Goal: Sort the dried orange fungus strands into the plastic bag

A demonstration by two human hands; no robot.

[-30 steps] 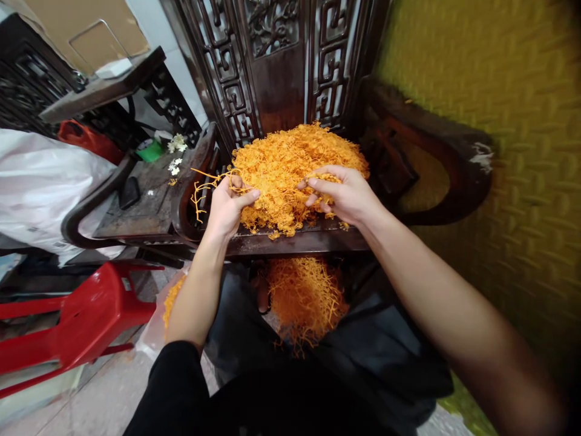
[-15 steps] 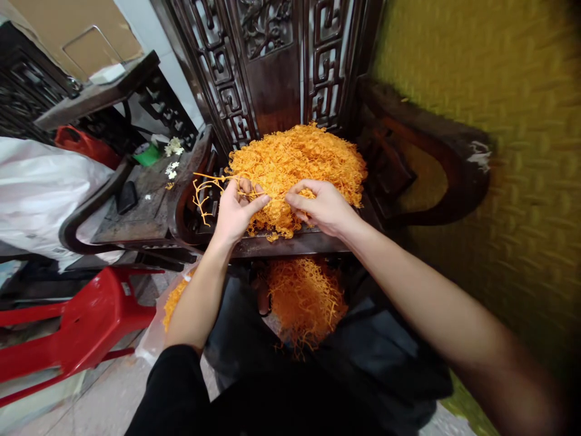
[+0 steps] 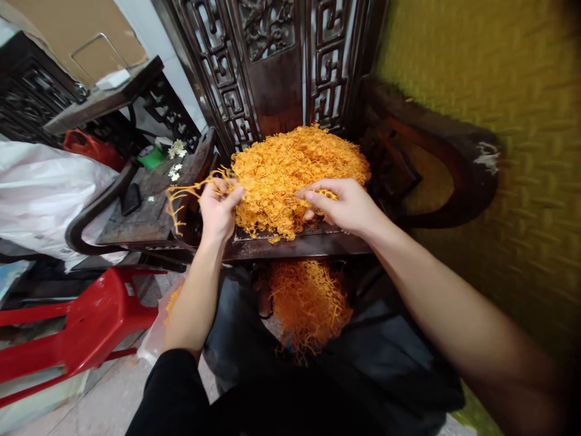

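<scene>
The left hand (image 3: 218, 212) has its grip closed around thin, branching orange plastic-looking stems (image 3: 185, 190), ends poking out leftward! Over at the right hand (image 3: 347, 203), fingers curl toward the thumb, orange bits showing there; whether they're held, can't tell. Behind both, the big frizzy orange heap (image 3: 299, 157) sits on the dark wooden chair seat (image 3: 299, 248), with tangled orange strands (image 3: 311, 303) below.

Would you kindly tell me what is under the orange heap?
The dark wooden seat, its front strip showing; the orange heap hides the surface beneath it and anything else there.
</scene>
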